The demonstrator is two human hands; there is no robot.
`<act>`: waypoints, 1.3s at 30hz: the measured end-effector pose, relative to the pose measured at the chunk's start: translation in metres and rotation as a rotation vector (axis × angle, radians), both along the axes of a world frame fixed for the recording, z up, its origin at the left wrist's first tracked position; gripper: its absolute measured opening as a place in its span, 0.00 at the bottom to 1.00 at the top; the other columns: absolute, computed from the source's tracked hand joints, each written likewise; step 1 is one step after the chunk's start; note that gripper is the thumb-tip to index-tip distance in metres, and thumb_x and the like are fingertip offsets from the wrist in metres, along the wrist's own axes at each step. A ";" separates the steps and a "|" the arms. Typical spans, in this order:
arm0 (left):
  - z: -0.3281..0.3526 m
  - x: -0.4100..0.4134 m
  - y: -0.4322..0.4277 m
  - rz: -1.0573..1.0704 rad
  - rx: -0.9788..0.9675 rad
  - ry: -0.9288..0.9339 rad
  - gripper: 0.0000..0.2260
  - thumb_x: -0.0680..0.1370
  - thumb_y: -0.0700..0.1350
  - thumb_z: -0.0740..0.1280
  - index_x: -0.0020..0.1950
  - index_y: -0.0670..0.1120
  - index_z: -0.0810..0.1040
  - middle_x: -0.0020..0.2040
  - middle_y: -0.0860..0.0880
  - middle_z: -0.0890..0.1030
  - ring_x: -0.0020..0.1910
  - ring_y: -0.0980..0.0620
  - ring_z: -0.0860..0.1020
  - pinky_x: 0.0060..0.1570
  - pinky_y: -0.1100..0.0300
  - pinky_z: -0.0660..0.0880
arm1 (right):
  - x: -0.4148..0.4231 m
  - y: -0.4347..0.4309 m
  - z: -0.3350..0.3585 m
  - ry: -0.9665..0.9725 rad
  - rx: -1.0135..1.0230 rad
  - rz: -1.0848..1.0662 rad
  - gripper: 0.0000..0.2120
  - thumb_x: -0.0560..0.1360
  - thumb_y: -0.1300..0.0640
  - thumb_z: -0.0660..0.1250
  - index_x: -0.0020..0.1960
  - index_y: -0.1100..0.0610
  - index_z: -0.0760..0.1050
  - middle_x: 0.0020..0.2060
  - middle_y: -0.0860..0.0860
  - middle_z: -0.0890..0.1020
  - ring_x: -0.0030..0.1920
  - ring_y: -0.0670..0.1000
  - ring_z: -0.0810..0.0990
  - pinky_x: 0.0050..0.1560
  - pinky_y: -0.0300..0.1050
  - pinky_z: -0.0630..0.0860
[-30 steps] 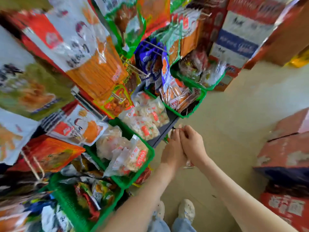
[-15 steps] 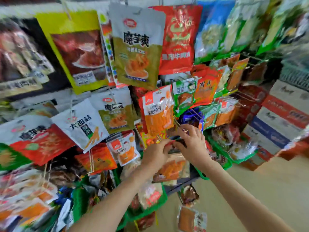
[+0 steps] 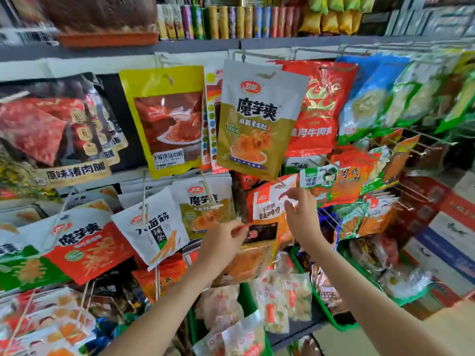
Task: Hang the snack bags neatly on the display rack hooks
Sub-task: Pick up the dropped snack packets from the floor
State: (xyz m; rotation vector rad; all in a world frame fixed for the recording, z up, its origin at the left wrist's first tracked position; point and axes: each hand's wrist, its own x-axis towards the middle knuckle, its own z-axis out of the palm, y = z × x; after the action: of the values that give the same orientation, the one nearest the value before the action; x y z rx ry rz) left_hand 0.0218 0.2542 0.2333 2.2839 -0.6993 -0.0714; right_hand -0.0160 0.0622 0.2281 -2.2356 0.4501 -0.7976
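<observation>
- Orange bag (image 3: 250,265) with a dark band sits low at mid-rack, just below a white-topped bag (image 3: 267,206) and above a green basket (image 3: 245,296).
- Left hand (image 3: 226,240) holds the orange bag by its red top corner, thumb and forefinger clamped on it.
- Right hand (image 3: 302,214) is raised at the white-topped bag's upper edge, just under a hook (image 3: 281,181). Its thumb and forefinger curl close together, but blur hides whether they grip anything.
- Neighbouring hooks carry more packets on every side.

Orange snack bag (image 3: 252,263) (dark top band) upright, just below rack hook (image 3: 281,182).
</observation>
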 end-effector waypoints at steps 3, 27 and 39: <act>-0.002 0.010 -0.001 -0.010 0.004 -0.015 0.11 0.78 0.52 0.63 0.53 0.50 0.81 0.38 0.52 0.82 0.33 0.50 0.78 0.34 0.52 0.75 | 0.018 -0.024 -0.001 0.109 0.125 -0.009 0.17 0.75 0.69 0.59 0.63 0.61 0.65 0.58 0.57 0.71 0.58 0.57 0.70 0.54 0.47 0.68; 0.005 -0.014 -0.010 0.152 0.035 -0.003 0.10 0.79 0.48 0.62 0.52 0.46 0.82 0.31 0.59 0.75 0.27 0.60 0.71 0.26 0.65 0.63 | 0.044 -0.060 0.031 0.355 -0.144 0.259 0.07 0.77 0.63 0.62 0.51 0.65 0.75 0.45 0.56 0.72 0.41 0.53 0.70 0.31 0.36 0.62; -0.002 -0.010 -0.008 0.148 0.128 0.119 0.11 0.79 0.48 0.63 0.57 0.46 0.81 0.58 0.50 0.80 0.53 0.52 0.77 0.48 0.62 0.69 | 0.011 -0.091 0.026 0.402 -0.232 0.337 0.02 0.74 0.67 0.65 0.43 0.65 0.76 0.38 0.52 0.72 0.35 0.48 0.70 0.28 0.26 0.64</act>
State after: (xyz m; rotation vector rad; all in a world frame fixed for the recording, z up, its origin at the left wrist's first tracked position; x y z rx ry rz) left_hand 0.0116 0.2464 0.2311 2.4240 -0.4745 -0.1851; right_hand -0.0048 -0.0286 0.2536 -2.6038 0.1579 -0.2312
